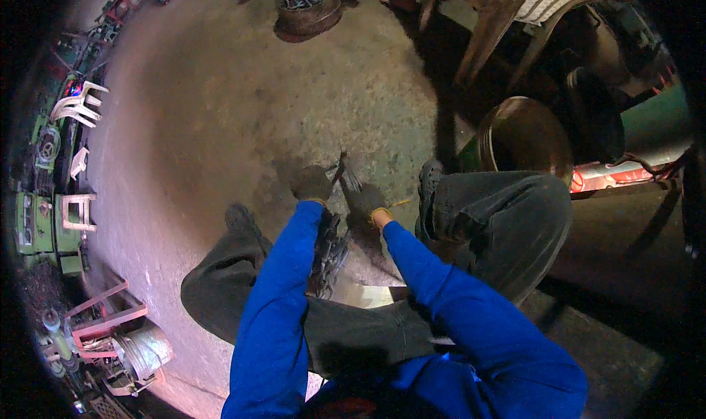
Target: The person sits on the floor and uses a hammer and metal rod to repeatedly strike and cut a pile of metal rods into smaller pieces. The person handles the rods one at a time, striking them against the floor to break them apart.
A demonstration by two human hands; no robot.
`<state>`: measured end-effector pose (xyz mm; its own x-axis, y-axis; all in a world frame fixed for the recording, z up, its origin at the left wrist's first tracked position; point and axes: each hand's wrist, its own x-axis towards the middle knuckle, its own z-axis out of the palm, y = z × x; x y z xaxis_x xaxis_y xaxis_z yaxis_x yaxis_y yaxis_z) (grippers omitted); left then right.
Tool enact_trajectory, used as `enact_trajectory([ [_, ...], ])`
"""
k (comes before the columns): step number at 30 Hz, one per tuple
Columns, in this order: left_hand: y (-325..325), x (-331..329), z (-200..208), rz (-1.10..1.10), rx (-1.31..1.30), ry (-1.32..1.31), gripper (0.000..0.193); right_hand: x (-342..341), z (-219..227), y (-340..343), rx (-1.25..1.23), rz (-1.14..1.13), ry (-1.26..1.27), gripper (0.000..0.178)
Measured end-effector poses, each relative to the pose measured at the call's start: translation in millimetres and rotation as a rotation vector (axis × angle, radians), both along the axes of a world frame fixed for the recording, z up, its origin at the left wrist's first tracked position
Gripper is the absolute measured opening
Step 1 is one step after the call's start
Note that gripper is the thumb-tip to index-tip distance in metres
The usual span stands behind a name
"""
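My left hand (312, 184), in a dark glove with a yellowish cuff, is closed on a dark, narrow metal piece (341, 162) that points up and away from me. Close beside it on the right, my right hand (367, 199), gloved the same way, grips slim greyish metal pieces (352, 178). The tips of both lots come close together or cross; which, I cannot tell. Below the hands, between my legs, lies a heap of dark, elongated metal pieces (332, 261). The exact kind of these pieces is too small and dark to make out.
A round, rusty container (307, 23) with metal pieces in it stands at the far side. On the right are a large open drum (526, 140) and a plastic chair (562, 0). White stools (79, 212) and green machinery (37, 224) line the left.
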<state>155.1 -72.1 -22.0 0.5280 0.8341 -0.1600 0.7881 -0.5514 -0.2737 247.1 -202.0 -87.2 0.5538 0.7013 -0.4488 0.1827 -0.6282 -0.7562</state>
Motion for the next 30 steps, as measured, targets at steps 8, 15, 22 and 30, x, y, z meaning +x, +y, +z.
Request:
enact_trajectory([
  [8,6,4,8,0.087,-0.173,-0.098,0.033,1,17,16,0.221,-0.094,-0.172,0.053],
  [15,8,1,-3,0.078,-0.151,-0.124,0.028,13,59,39,0.412,-0.209,0.059,0.048],
  [22,15,-11,-25,-0.110,0.107,-0.220,0.026,6,-32,-14,-0.204,0.058,0.006,0.062],
  [30,11,-8,-20,-0.007,-0.044,-0.293,0.023,32,48,49,0.299,-0.143,0.009,0.046],
])
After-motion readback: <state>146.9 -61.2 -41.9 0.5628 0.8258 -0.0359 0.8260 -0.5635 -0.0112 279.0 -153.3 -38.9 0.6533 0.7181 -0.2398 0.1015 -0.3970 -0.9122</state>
